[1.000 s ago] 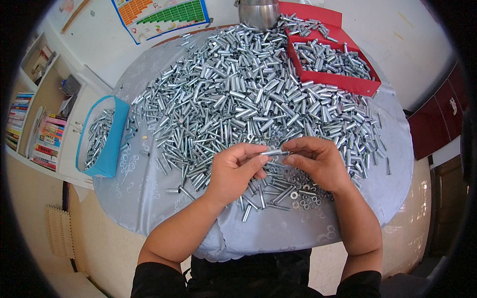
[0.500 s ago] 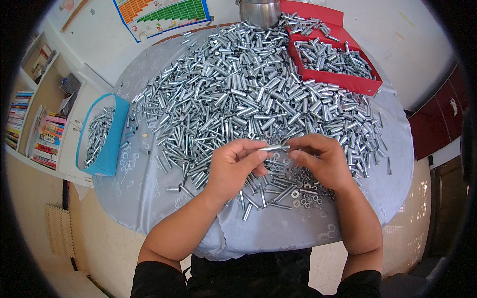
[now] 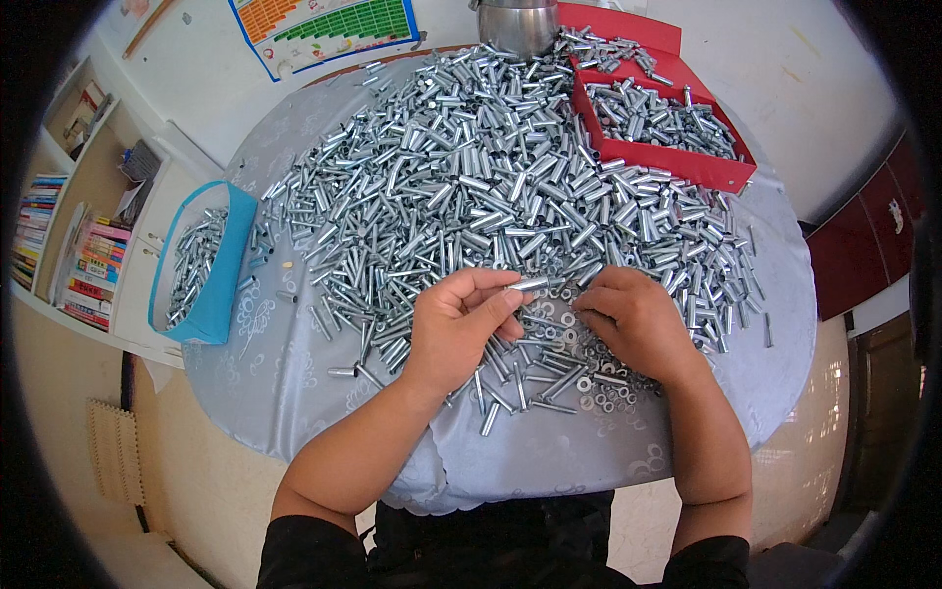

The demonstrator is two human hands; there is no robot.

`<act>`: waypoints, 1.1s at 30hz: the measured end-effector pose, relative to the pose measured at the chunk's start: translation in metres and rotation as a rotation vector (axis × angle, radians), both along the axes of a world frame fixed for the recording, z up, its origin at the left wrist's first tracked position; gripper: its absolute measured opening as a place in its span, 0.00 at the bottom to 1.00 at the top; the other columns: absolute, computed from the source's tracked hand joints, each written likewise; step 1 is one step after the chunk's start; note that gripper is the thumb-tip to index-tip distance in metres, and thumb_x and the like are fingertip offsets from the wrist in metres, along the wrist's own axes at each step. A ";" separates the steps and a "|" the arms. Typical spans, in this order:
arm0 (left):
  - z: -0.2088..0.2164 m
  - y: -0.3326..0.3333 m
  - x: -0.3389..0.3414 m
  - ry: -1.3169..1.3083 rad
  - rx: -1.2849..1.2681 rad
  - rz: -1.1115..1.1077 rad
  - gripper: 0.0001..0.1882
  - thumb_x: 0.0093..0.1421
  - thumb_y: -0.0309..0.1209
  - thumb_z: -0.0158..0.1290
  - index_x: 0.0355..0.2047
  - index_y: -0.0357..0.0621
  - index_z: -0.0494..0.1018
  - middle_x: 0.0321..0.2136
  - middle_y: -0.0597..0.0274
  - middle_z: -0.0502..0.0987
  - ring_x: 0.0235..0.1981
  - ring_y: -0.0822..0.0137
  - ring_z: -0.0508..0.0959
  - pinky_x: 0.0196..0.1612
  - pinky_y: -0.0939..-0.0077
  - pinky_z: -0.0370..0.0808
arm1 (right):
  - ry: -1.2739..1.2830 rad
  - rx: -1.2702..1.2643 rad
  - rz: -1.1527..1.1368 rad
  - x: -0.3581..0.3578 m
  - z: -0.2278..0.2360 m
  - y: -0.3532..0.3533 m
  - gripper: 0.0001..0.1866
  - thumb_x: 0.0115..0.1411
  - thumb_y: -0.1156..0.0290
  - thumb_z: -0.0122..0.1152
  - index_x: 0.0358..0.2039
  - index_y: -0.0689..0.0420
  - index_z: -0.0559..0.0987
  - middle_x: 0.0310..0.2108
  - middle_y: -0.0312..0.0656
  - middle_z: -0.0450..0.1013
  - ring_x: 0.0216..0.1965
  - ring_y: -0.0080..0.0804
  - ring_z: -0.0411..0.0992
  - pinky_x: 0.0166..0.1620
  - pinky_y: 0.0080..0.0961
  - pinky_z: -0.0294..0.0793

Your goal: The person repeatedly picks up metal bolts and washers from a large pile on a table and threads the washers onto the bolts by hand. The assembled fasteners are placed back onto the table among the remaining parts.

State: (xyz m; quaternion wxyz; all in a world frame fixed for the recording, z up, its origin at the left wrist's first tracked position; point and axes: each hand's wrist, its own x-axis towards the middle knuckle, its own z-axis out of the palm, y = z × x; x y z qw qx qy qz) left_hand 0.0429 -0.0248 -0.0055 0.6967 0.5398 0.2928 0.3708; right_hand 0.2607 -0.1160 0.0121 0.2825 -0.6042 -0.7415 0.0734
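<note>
My left hand (image 3: 458,324) pinches a shiny metal sleeve anchor (image 3: 531,284) between thumb and fingers, its free end pointing right. Just to the right is my right hand (image 3: 636,322), its fingers bent and pressed together low over the loose nuts and washers (image 3: 587,385). Whatever its fingertips may hold is hidden. Behind both hands spreads a large heap of metal sleeves and bolts (image 3: 446,187). More bolts (image 3: 559,383) lie scattered between my forearms.
A red box (image 3: 677,169) filled with finished-looking anchors stands at the back right, beside a steel pot (image 3: 518,27). On the left is a blue fabric bin (image 3: 218,294) holding more anchors. A grey cloth (image 3: 285,393) covers the round table; a bookshelf (image 3: 74,226) stands beyond.
My right hand has drawn away from the end of the anchor and dropped toward the nuts and washers, its fingers curling in. My left hand keeps its pinch on the anchor, nearly still.
</note>
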 end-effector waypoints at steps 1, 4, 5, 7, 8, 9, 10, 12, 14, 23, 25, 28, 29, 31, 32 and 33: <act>0.000 0.000 0.000 0.008 -0.004 0.000 0.10 0.62 0.22 0.54 0.43 0.33 0.75 0.35 0.53 0.82 0.24 0.73 0.79 0.29 0.81 0.77 | -0.008 -0.007 -0.010 -0.001 0.000 0.000 0.06 0.49 0.75 0.64 0.30 0.56 0.82 0.30 0.41 0.74 0.35 0.42 0.74 0.39 0.35 0.74; 0.001 0.000 0.000 -0.002 0.010 -0.003 0.09 0.62 0.22 0.54 0.43 0.33 0.75 0.35 0.53 0.82 0.24 0.73 0.79 0.29 0.81 0.77 | -0.022 -0.019 -0.020 0.000 -0.001 0.000 0.06 0.49 0.75 0.64 0.30 0.56 0.82 0.30 0.41 0.74 0.35 0.42 0.74 0.39 0.35 0.74; 0.001 0.000 0.000 -0.001 0.008 -0.004 0.09 0.62 0.22 0.54 0.43 0.33 0.75 0.35 0.53 0.82 0.24 0.73 0.79 0.29 0.81 0.77 | -0.026 -0.021 -0.021 0.000 -0.002 0.000 0.06 0.49 0.74 0.64 0.30 0.56 0.82 0.30 0.41 0.74 0.34 0.42 0.74 0.39 0.35 0.74; 0.000 0.000 -0.001 0.000 0.005 -0.004 0.09 0.62 0.23 0.54 0.43 0.33 0.75 0.34 0.53 0.82 0.24 0.73 0.79 0.29 0.81 0.77 | -0.038 -0.025 0.011 0.001 -0.002 0.000 0.06 0.49 0.74 0.64 0.30 0.55 0.82 0.30 0.40 0.74 0.34 0.42 0.74 0.39 0.35 0.74; 0.000 0.000 -0.001 -0.005 0.003 -0.005 0.09 0.62 0.23 0.55 0.43 0.33 0.75 0.34 0.53 0.82 0.24 0.72 0.79 0.28 0.81 0.77 | -0.043 -0.027 0.027 0.001 -0.002 0.000 0.06 0.49 0.73 0.64 0.30 0.55 0.82 0.30 0.40 0.74 0.34 0.42 0.74 0.39 0.35 0.74; 0.000 0.000 -0.001 -0.011 0.001 -0.005 0.10 0.62 0.23 0.55 0.43 0.33 0.75 0.34 0.53 0.82 0.24 0.72 0.79 0.28 0.81 0.77 | -0.054 -0.027 0.024 0.000 -0.002 0.001 0.06 0.50 0.73 0.63 0.30 0.55 0.83 0.30 0.40 0.74 0.35 0.41 0.74 0.39 0.35 0.74; -0.001 0.000 -0.001 -0.016 -0.001 -0.007 0.10 0.62 0.23 0.55 0.43 0.33 0.75 0.34 0.53 0.82 0.24 0.72 0.79 0.28 0.81 0.77 | -0.065 -0.029 0.018 -0.001 -0.003 0.001 0.06 0.50 0.73 0.63 0.30 0.55 0.83 0.30 0.40 0.74 0.35 0.41 0.74 0.40 0.35 0.74; -0.001 -0.001 0.000 -0.016 -0.003 -0.006 0.10 0.62 0.23 0.55 0.43 0.34 0.75 0.34 0.53 0.82 0.24 0.72 0.79 0.28 0.81 0.77 | -0.085 -0.036 0.000 -0.003 -0.004 0.001 0.06 0.50 0.73 0.63 0.30 0.55 0.83 0.30 0.39 0.74 0.35 0.41 0.74 0.40 0.35 0.74; -0.001 -0.001 0.000 -0.014 -0.004 -0.007 0.09 0.62 0.23 0.55 0.43 0.34 0.75 0.34 0.53 0.82 0.24 0.72 0.79 0.28 0.81 0.77 | -0.103 -0.049 -0.026 -0.005 -0.003 0.000 0.06 0.51 0.73 0.64 0.32 0.55 0.83 0.31 0.39 0.74 0.36 0.40 0.74 0.40 0.34 0.74; -0.001 -0.001 0.000 -0.001 -0.011 -0.013 0.09 0.62 0.22 0.54 0.43 0.34 0.75 0.34 0.53 0.82 0.24 0.72 0.79 0.29 0.82 0.77 | -0.116 -0.094 -0.017 -0.007 -0.002 -0.001 0.07 0.51 0.74 0.62 0.32 0.56 0.82 0.32 0.40 0.73 0.36 0.42 0.73 0.41 0.35 0.74; -0.001 -0.001 0.000 0.007 -0.013 -0.011 0.09 0.62 0.22 0.54 0.43 0.34 0.75 0.35 0.53 0.82 0.25 0.72 0.79 0.29 0.82 0.77 | -0.108 -0.060 -0.042 -0.008 -0.005 0.000 0.05 0.51 0.72 0.63 0.31 0.55 0.82 0.31 0.40 0.73 0.36 0.41 0.73 0.41 0.36 0.74; -0.002 -0.001 0.000 0.000 -0.009 -0.015 0.09 0.62 0.22 0.54 0.43 0.34 0.75 0.35 0.53 0.82 0.25 0.72 0.79 0.29 0.82 0.77 | -0.041 -0.077 -0.016 -0.008 -0.004 -0.001 0.05 0.51 0.71 0.63 0.30 0.54 0.83 0.30 0.39 0.73 0.36 0.41 0.73 0.40 0.36 0.74; -0.002 -0.001 0.001 0.003 -0.010 -0.016 0.09 0.62 0.22 0.54 0.43 0.34 0.75 0.35 0.53 0.82 0.25 0.72 0.79 0.29 0.82 0.77 | -0.010 -0.093 0.004 -0.007 -0.004 -0.001 0.06 0.51 0.71 0.63 0.30 0.54 0.83 0.30 0.40 0.73 0.35 0.41 0.73 0.40 0.36 0.74; -0.001 -0.001 0.001 0.009 -0.012 -0.016 0.09 0.62 0.22 0.54 0.43 0.34 0.75 0.35 0.53 0.82 0.25 0.72 0.79 0.29 0.82 0.77 | -0.006 -0.088 0.006 -0.007 -0.004 -0.001 0.06 0.51 0.71 0.63 0.31 0.54 0.83 0.30 0.40 0.74 0.35 0.41 0.74 0.39 0.36 0.74; -0.001 -0.001 0.001 0.006 -0.014 -0.016 0.09 0.62 0.22 0.54 0.43 0.34 0.75 0.35 0.53 0.82 0.25 0.72 0.79 0.29 0.82 0.77 | -0.004 -0.086 0.007 -0.008 -0.004 -0.001 0.06 0.51 0.70 0.63 0.31 0.53 0.83 0.30 0.40 0.74 0.35 0.42 0.74 0.39 0.37 0.74; -0.002 -0.001 0.001 0.002 -0.015 -0.015 0.10 0.62 0.22 0.54 0.43 0.34 0.75 0.35 0.53 0.82 0.25 0.72 0.79 0.29 0.82 0.77 | -0.007 -0.083 0.009 -0.008 -0.005 -0.001 0.06 0.51 0.71 0.63 0.31 0.53 0.83 0.30 0.40 0.74 0.35 0.42 0.74 0.39 0.37 0.74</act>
